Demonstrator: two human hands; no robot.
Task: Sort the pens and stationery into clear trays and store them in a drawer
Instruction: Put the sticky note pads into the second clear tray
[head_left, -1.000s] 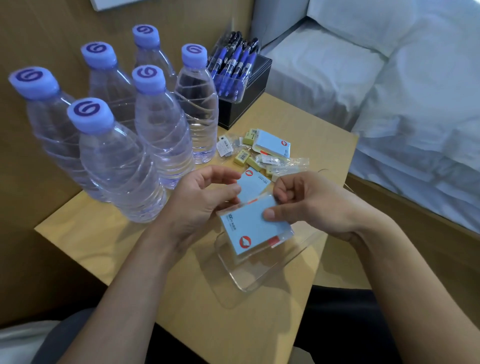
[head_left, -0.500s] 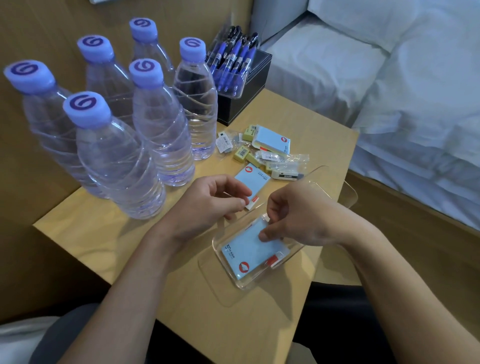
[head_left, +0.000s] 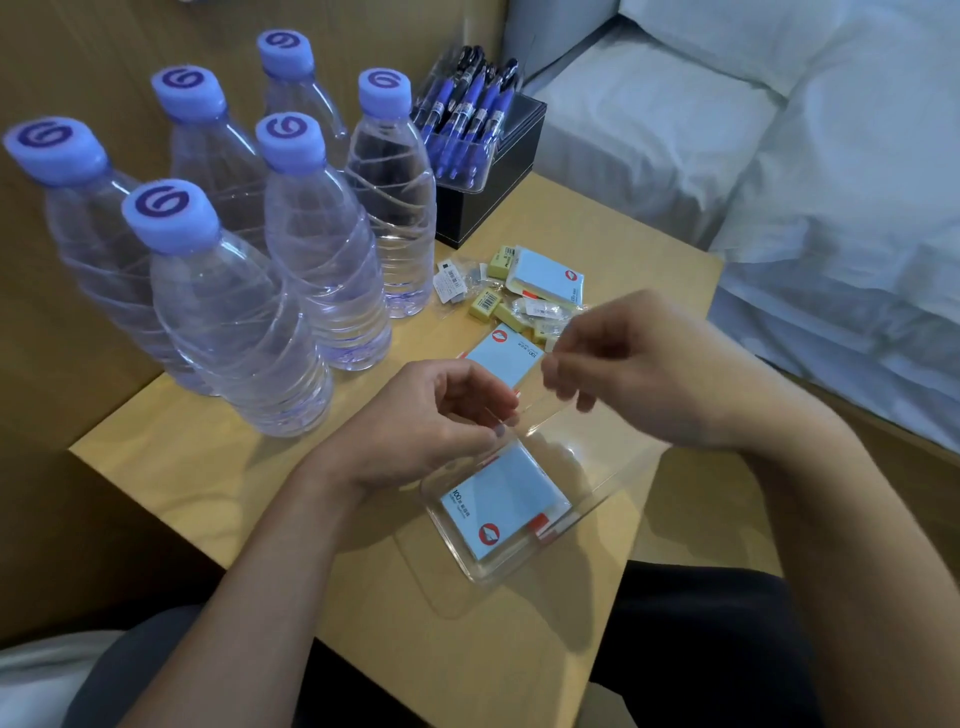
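Note:
A clear tray (head_left: 605, 506) lies near the table's front right edge with one blue sticky-note pad (head_left: 501, 501) inside it. My left hand (head_left: 426, 421) pinches the tray's far left rim. My right hand (head_left: 639, 374) hovers above the tray's far end, blurred, with its fingers loosely apart and nothing in them. Just beyond both hands lies a second blue pad (head_left: 506, 358). A third pad (head_left: 550, 275) rests farther back among yellow erasers (head_left: 485, 304) and small plastic packets (head_left: 452, 280). Blue pens (head_left: 467, 119) stand in another clear tray on a black box (head_left: 498, 187).
Several water bottles (head_left: 311, 244) with blue caps crowd the table's left half. A wooden wall runs along the left side. A bed with white bedding (head_left: 779, 182) is close on the right. The wooden table (head_left: 218, 467) ends near my lap.
My right hand has let go of the blue pad, which now lies in the tray, and has risen toward the back. My left hand has stayed at the tray's rim.

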